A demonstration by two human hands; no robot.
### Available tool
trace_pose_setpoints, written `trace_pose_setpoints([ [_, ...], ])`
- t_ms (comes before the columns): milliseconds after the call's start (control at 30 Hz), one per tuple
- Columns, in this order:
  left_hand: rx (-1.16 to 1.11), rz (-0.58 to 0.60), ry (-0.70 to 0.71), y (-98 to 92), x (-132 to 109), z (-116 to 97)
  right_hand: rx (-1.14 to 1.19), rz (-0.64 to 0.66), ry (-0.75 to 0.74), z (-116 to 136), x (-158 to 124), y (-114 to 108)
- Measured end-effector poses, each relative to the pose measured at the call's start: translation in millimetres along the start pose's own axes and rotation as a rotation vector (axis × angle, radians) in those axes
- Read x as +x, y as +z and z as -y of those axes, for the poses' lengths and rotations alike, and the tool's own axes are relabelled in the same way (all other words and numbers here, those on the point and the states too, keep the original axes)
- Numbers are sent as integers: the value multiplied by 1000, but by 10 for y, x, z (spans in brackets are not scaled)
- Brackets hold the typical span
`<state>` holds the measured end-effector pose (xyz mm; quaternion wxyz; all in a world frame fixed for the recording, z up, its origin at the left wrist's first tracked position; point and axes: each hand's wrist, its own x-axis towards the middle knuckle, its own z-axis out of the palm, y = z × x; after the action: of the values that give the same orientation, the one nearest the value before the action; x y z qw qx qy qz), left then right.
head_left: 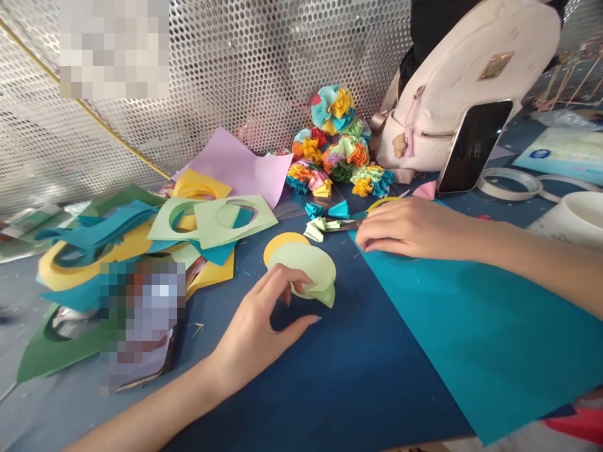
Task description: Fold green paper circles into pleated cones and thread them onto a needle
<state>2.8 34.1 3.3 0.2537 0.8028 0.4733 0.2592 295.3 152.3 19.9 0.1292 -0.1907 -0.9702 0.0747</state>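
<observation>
My left hand (pixel 257 326) pinches the folded edge of a light green paper circle (pixel 304 263) lying on the dark blue sheet (pixel 330 376). A yellow paper circle (pixel 279 241) peeks out from under the green one. My right hand (pixel 407 227) rests fingers-down at the top edge of a teal paper sheet (pixel 471 326), its fingertips beside the scissors (pixel 346 224). Whether it grips the scissors is hidden. Small folded green and teal paper pieces (pixel 320 226) lie just left of that hand.
Cut-out paper scraps (pixel 141 232) pile up at left beside a phone (pixel 136 339). Several ruffled paper flower balls (pixel 336 150) sit at the back by a white backpack (pixel 452 88), with a dark phone (pixel 473 145) leaning on it. Tape rolls (pixel 511 182) lie at right.
</observation>
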Motion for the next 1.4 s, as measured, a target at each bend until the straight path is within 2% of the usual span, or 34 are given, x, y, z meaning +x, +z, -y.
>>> trace_pose_setpoints([
  [133, 36, 21, 82, 31, 22, 6, 3, -25, -80, 218, 21, -38],
  [233, 104, -29, 138, 60, 51, 24, -56, -44, -185, 333, 41, -11],
  [433, 161, -96, 169, 101, 180, 80, -63, -14, -251, 397, 54, 74],
  [533, 130, -123, 141, 104, 230, 93, -24, 5, -256, 403, 46, 83],
  [600, 55, -137, 58, 98, 237, 81, 0, -1, -255, 411, 38, 82],
  [733, -111, -68, -104, 91, 209, 35, 52, -22, -220, 432, 23, 117],
  [833, -38, -13, -47, 110, 183, 30, 91, -26, -178, 435, 19, 192],
  [967, 108, -79, 63, 135, 171, 58, 122, -36, -127, 428, 24, 291],
  [1033, 84, -83, 108, 132, 169, 60, 93, -30, -106, 436, 27, 317],
  [1133, -38, -12, 129, 119, 161, 46, -14, -28, -96, 471, 30, 323],
  [1400, -180, -37, -102, 138, 120, 2, -123, -181, -148, 573, 43, 303],
])
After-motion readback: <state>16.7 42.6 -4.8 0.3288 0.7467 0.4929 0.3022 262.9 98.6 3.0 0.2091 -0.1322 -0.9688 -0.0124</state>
